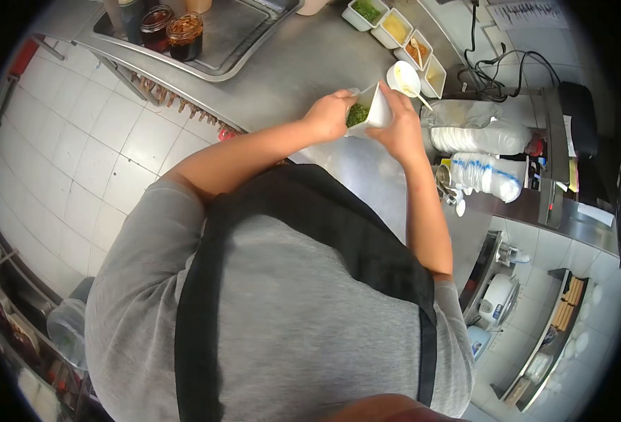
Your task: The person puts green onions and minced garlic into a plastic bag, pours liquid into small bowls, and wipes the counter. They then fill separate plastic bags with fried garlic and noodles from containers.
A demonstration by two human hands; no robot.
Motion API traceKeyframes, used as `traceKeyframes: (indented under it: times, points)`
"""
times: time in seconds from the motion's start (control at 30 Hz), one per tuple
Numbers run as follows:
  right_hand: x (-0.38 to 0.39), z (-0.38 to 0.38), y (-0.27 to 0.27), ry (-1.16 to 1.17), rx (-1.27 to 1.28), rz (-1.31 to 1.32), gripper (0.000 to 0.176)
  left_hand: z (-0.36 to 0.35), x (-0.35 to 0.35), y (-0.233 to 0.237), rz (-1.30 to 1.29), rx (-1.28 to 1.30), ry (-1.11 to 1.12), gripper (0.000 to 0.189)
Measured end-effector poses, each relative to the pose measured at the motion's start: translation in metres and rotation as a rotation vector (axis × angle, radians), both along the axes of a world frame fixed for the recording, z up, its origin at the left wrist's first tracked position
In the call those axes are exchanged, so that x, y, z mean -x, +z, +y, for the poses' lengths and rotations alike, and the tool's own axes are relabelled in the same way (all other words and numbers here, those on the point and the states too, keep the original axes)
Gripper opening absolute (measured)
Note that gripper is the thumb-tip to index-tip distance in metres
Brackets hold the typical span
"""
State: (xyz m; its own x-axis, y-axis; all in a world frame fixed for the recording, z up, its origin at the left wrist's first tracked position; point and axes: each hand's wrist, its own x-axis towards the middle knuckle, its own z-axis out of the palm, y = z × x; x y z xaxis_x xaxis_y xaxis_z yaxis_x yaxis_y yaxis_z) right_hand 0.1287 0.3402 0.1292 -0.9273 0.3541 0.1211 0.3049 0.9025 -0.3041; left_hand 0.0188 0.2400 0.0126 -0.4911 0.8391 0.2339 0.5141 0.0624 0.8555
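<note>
Between my two hands, over the steel counter (296, 67), is a white rectangular container (379, 114) with chopped green herbs (357, 115) inside. It looks tilted. My left hand (329, 115) is closed on its left side, the thumb near the rim. On the other side my right hand (402, 126) grips the white wall, fingers along the far edge and thumb in front. Just beyond my right fingers sits a white bowl (399, 72) with a white spoon (423, 101) leaning out of it.
White tubs of chopped greens (365, 11), yellow food (395, 29) and orange-brown food (416, 50) line the counter's back edge. Stacked white lids in plastic (483, 137) lie at right. A metal tray (244, 42) at far left carries dark-filled jars (185, 36). Black cables (511, 74) hang behind.
</note>
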Motion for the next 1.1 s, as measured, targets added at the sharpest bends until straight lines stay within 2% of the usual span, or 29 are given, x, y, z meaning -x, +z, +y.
traceKeyframes:
  times: [0.1,0.3,0.57,0.7,1.0,1.1]
  points:
    - [0.001,-0.005,0.003,-0.007,-0.031,-0.018,0.090,-0.006,0.004,0.010,0.028,0.008,0.011,0.048]
    - [0.001,-0.008,0.001,0.011,-0.060,-0.051,0.090,0.001,0.000,-0.001,-0.088,-0.037,-0.035,0.055]
    - [0.011,-0.003,-0.008,0.023,-0.141,-0.074,0.092,-0.006,0.001,-0.012,-0.093,-0.056,-0.051,0.059]
    - [0.015,-0.010,0.016,0.008,-0.158,-0.050,0.093,-0.008,0.006,0.001,-0.096,-0.073,-0.037,0.060]
    - [0.022,-0.023,0.048,0.028,-0.125,-0.054,0.088,-0.004,0.006,0.017,-0.294,-0.050,-0.067,0.059]
    - [0.022,-0.020,0.046,0.059,-0.251,-0.067,0.089,-0.006,0.008,0.021,-0.275,-0.022,-0.074,0.058]
